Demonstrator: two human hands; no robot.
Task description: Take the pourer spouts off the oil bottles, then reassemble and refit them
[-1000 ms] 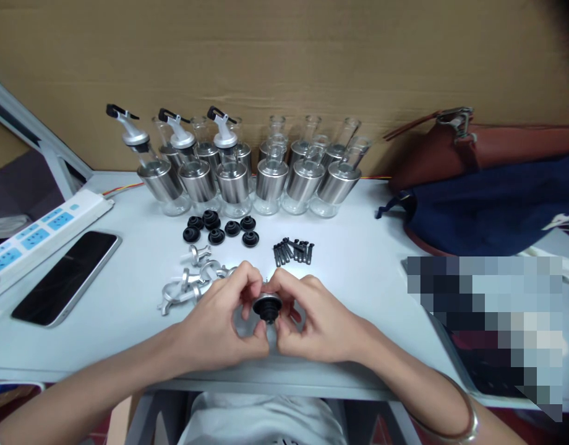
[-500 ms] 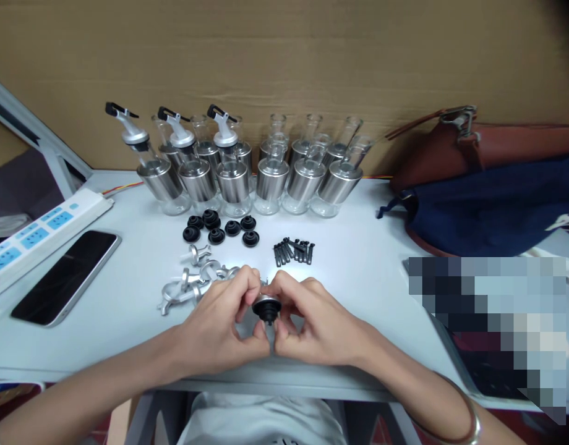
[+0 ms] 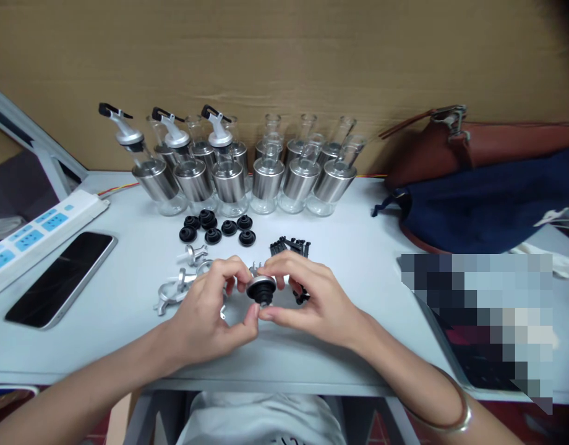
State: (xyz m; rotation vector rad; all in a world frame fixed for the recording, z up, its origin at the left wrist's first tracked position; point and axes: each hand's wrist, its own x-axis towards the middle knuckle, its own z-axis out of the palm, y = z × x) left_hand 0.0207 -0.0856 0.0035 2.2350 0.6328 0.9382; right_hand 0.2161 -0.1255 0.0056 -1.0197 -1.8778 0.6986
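Note:
Between my two hands, just above the table's front half, is a pourer spout [image 3: 261, 289] with a silver cap and a ribbed black stopper tipped toward me. My left hand [image 3: 208, 312] pinches it from the left, thumb at the stopper's lower tip. From the right, my right hand [image 3: 315, 296] grips the cap's rim with its fingers and the tip with its thumb. Loose silver spouts [image 3: 171, 295] lie by my left hand, partly hidden by it. Several black stoppers [image 3: 213, 235] rest beyond. Small black levers [image 3: 291, 244] lie behind my right hand, which covers some of them.
Glass bottles with steel sleeves [image 3: 268, 179] stand in two rows at the back; three front-left ones carry pourers. At left are a power strip [image 3: 47, 228] and a phone [image 3: 59, 281]. A brown and navy bag [image 3: 488, 198] and a blurred-out flat device [image 3: 451, 346] occupy the right.
Both hands have moved slightly away from me with the pourer spout, and their fingers have opened out around it. More of its stopper tip shows. The view has shifted a little.

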